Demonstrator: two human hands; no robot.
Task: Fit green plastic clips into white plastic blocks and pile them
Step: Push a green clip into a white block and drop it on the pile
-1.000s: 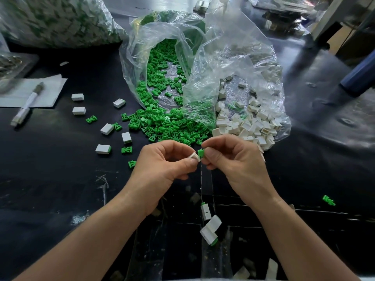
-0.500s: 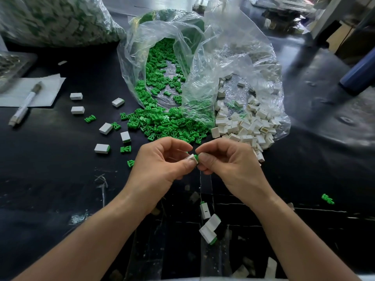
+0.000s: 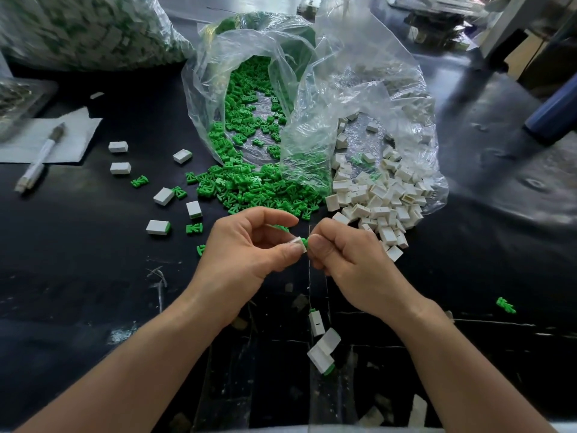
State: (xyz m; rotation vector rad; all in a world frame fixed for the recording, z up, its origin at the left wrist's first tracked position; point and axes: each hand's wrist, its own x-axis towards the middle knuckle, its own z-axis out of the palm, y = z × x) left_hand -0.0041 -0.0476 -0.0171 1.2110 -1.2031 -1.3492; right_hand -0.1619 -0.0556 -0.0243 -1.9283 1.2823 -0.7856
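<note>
Hands, 2, bare, meeting low over the near middle of the desk.

Left hand: thumb and forefinger pinch 1 white block. A spare green piece shows inside its curled fingers.

Right hand: fingertips pinch 1 green clip, its end touching the block's open face. How deep it sits cannot be told.

Step in hand, as judged: seating the clip. Best done with the clip square to the opening and pushed straight along the block, the left hand bracing from behind. A tilted push would likely jam it or flick it away.

Stock: heap of clips spilling from a clear bag, just beyond the left hand. Heap of blocks lies just beyond the right hand.

Fitted pieces: 3 or so lie near the desk's front edge, between the forearms. Others are scattered to the left.

Room: open dark surface on either side of the forearms, with 1 stray clip to the right. Pen on paper lies far left, well apart.

Risk, as judged: a piece released close to the front edge could slip off. The surface left of the hands looks safer for a pile.
</note>
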